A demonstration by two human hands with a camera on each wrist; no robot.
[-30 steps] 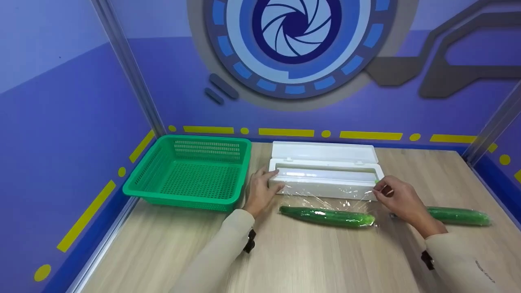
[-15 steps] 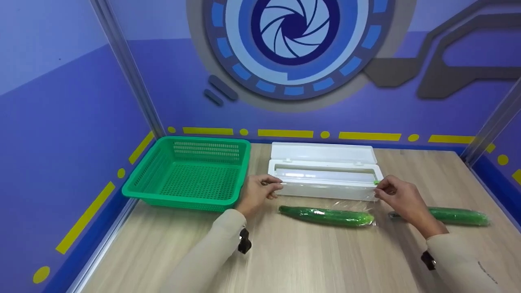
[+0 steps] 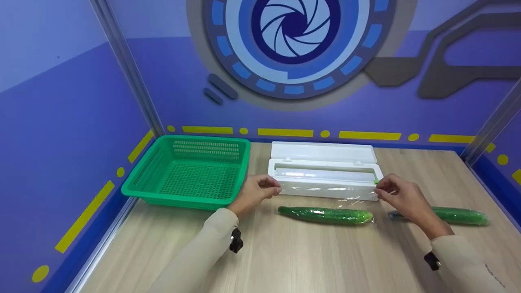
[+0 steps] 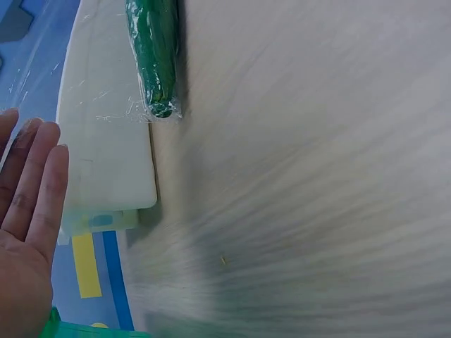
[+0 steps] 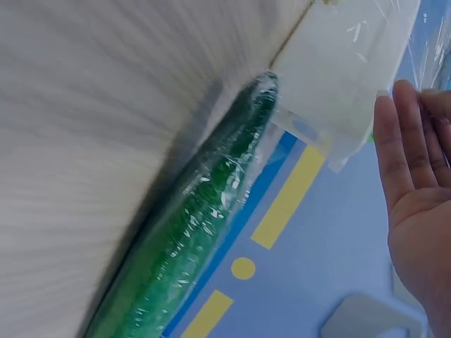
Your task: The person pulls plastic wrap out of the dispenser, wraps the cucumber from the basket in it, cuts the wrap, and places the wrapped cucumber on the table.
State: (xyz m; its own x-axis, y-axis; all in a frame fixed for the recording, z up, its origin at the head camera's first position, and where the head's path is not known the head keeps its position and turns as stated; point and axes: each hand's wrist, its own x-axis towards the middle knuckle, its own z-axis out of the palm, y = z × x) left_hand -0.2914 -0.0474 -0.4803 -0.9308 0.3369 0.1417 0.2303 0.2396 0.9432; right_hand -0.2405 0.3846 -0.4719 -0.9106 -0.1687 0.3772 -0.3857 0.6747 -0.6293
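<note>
A white cling film dispenser box lies with its lid folded back, a film roll inside. Clear cling film stretches across the front of the box. At its left end my left hand pinches the film's edge between thumb and fingers. My right hand pinches the other end, beside a small green piece on the box. Just in front lies a cucumber wrapped in film. A second wrapped cucumber lies right of it, partly hidden behind my right wrist.
A green plastic basket stands at the left, its rim close to my left hand. Blue panel walls rise behind and beside the wooden table.
My left hand has come off the box's left end, moved slightly left and toward me, and now pinches the film's edge. My right hand stays nearly in place.
</note>
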